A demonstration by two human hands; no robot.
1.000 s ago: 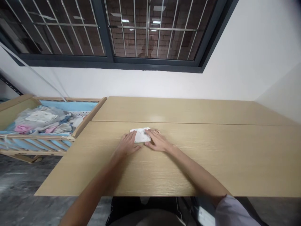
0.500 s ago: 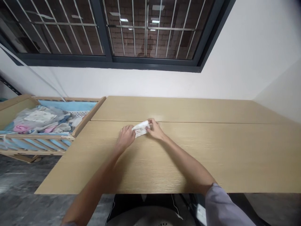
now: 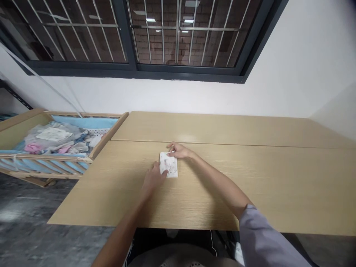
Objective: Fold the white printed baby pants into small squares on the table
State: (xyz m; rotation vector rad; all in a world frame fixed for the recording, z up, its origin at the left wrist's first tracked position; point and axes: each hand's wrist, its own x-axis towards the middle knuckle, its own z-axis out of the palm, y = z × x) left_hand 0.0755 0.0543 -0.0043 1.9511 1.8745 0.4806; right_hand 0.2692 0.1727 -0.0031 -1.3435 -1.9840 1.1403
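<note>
A small white folded cloth (image 3: 170,165) with faint printing lies flat, in a rectangular shape, on the light wooden table (image 3: 250,178). My left hand (image 3: 154,175) grips its lower left side, the thumb on top of the cloth. At its top edge, my right hand (image 3: 178,150) pinches the cloth with the thumb over it and the fingers behind. The undersides of the fingers are hidden.
A wooden crib (image 3: 96,148) with blue lining stands left of the table, holding a pile of clothes (image 3: 79,148) and a clear plastic bag (image 3: 52,134). A barred window (image 3: 189,72) is in the wall behind.
The cloth was held up at a tilt, partly rolled; now it is lower and flat, with its printed face showing. My left hand has moved down towards me. The view has shifted slightly.
</note>
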